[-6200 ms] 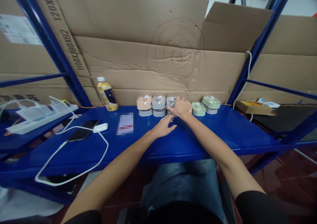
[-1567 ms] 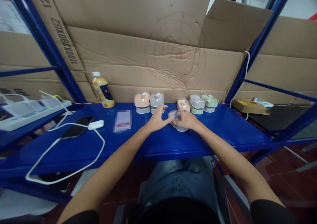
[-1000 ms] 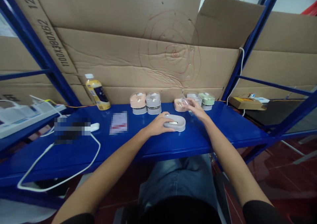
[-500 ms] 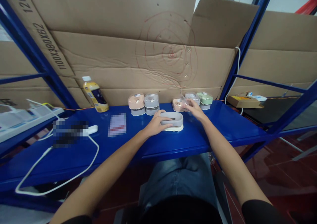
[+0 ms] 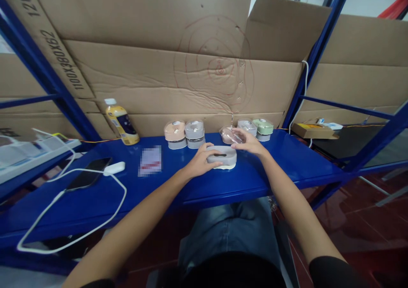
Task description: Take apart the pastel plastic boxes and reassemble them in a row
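Observation:
Near the front of the blue shelf stands a grey oval box (image 5: 227,155) with a slot-like opening and a pale base under it. My left hand (image 5: 200,162) is wrapped round its left end. My right hand (image 5: 247,142), fingers curled, holds a clear plastic lid (image 5: 235,136) just behind and above the box's right end. A pink box (image 5: 227,134) stands behind that lid, partly covered by it. To the right of it are a lilac-grey box (image 5: 247,127) and a green box (image 5: 264,127).
Further left stand another pink box (image 5: 175,131) and grey box (image 5: 195,131). A yellow bottle (image 5: 123,123), a blurred packet (image 5: 150,160) and a phone (image 5: 89,174) with white cables lie or stand on the left. Cardboard (image 5: 143,67) lines the back.
My right hand has moved slightly left and toward me with the clear lid, closer to the grey box. My left hand has stayed on the box.

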A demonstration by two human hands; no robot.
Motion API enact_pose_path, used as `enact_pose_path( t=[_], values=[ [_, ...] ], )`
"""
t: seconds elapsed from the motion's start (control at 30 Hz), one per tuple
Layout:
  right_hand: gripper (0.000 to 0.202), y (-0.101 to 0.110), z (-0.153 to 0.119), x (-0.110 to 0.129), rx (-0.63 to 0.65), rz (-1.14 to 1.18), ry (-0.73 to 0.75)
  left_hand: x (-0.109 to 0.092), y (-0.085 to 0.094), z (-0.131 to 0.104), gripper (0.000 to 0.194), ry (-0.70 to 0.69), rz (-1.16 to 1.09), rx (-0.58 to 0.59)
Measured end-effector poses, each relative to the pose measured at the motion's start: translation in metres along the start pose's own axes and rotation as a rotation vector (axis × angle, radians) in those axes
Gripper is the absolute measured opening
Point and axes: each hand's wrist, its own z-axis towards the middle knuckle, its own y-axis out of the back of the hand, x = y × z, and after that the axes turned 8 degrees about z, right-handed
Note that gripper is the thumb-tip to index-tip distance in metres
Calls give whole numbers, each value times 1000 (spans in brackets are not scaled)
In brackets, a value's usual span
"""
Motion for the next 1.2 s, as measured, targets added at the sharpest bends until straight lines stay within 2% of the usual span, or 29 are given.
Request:
enact_pose_path(
  t=[0.17,0.33,0.47,0.7,1.03,1.2],
  values=[
    [89,-6,-6,12,221,-204,31,3,-8,2,84,47,-6,-35],
    [91,-15,-7,13,286,-338,90,8,-13,5,115,143,-65,-38],
    [94,-26,-6,9,334,-458,66,4,-15,5,130,226,-89,0],
    [94,-40,-4,2,342,-509,126,4,-15,2,134,256,-103,33],
    [93,-47,-3,9,340,-607,61,11,-19,3,139,223,-105,-7],
    [97,-45,-13,15,364,-621,71,18,-18,4,134,215,-112,8]
  ],
)
